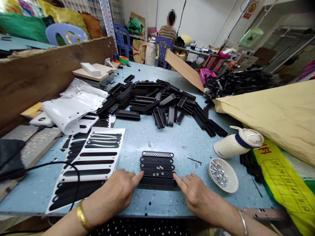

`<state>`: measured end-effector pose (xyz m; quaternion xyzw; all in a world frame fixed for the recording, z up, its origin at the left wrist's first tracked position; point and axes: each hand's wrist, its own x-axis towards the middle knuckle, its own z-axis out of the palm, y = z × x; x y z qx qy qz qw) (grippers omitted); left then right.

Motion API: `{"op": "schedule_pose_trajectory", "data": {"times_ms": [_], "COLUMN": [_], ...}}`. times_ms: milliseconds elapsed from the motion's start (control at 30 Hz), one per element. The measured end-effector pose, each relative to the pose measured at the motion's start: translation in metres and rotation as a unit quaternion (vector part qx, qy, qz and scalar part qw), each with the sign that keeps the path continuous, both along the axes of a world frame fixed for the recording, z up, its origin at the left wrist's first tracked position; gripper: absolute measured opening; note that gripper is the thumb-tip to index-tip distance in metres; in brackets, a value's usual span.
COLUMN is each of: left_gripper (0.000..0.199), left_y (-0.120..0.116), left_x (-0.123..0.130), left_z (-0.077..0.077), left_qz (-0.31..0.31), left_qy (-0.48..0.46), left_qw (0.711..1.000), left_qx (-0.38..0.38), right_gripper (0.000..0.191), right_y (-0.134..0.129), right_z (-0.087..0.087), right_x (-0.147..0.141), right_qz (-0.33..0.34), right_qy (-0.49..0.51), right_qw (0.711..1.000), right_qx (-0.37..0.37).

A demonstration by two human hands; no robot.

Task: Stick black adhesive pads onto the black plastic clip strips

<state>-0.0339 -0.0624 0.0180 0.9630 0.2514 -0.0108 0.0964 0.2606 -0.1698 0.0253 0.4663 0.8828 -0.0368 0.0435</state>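
Three bars [157, 161] of five ringed at both ends

Five black bars lie side by side on the table [133, 144], near and central. The far three show a shiny ring [144, 153] at each end, so they look done. At the fourth bar [147, 174], the left hand [120, 185] touches the left end and the right hand [194, 190] the right; their fingertips hide both ends, so it seems part-way. I make out no end rings on the nearest bar, which appears left over. Loose rings [159, 167] sit mid-bar; many more fill the bowl [235, 184] on the right. Each index finger points out, the others curl; whether they hold anything, I cannot tell.
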Motion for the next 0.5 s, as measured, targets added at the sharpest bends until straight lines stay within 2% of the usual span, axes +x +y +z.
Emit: {"op": "schedule_pose_trajectory", "data": {"times_ms": [133,300,400,500], "left_gripper": [0.05,0.034,0.019,0.019], "left_y": [-0.001,-0.009,-0.01,-0.008], "left_x": [0.002,0.018,0.037,0.052], "left_z": [0.001,0.002,0.004,0.003], "left_qz": [0.015,0.027,0.037,0.046], "left_qy": [-0.06,-0.129,-0.118,-0.084], "left_qw": [0.998,0.99,0.99,0.994], "left_qx": [0.01,0.054,0.061,0.053], "right_gripper": [0.062,0.039,0.024,0.026], "right_y": [0.005,0.017,0.029,0.038], "right_z": [-0.003,-0.005,-0.009,-0.016], "right_x": [0.0,-0.017,-0.034,-0.047], "right_qz": [-0.024,-0.047,-0.07,-0.093], "right_qy": [0.076,0.161,0.194,0.18], "right_qw": [0.997,0.978,0.968,0.972], "right_qx": [0.025,0.123,0.144,0.12]}}
